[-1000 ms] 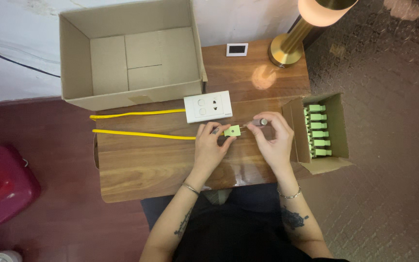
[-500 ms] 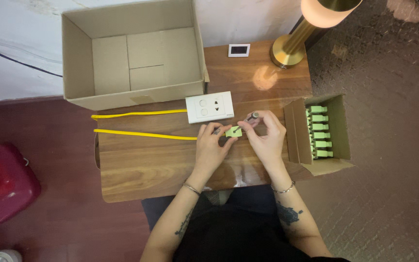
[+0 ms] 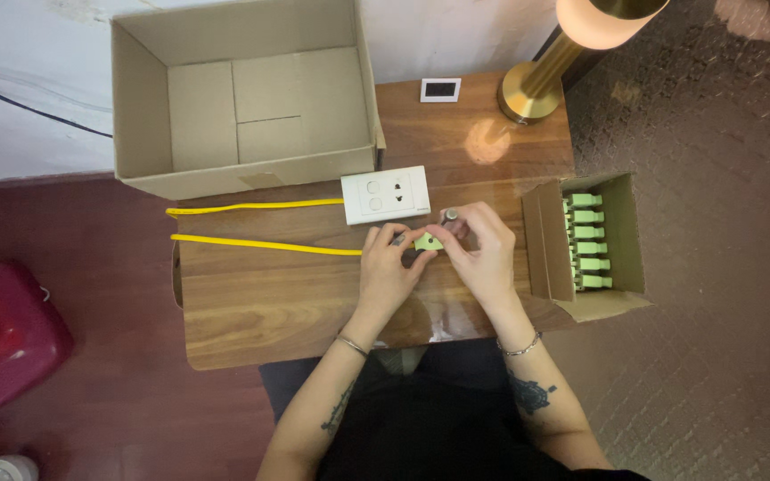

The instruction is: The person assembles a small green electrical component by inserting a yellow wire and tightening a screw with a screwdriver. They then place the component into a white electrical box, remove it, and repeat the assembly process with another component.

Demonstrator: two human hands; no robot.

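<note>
- My left hand and my right hand met over the middle of the brown wooden bench.
- My left grip pinched a small light green plastic plug piece, and the end of a long thin yellow cable ran right up to that hand.
- My right grip was closed on a tiny round grey cap, held just above the green piece and very near it.
- I judged the work was just starting: only this one green piece was out, and it looked not yet finished.
- A second thin yellow cable lay flat on the bench, untouched, and its end met a white flat wall socket plate.
- A small brown cardboard box sat at my right, at the bench edge, open, with a neat row of the same green pieces inside. It looked nearly full.
- A big brown cardboard box stood at the far side, open, and I saw nothing in it.
- A gold lamp glowed at the far right corner, beside a small white card with a dark square.
</note>
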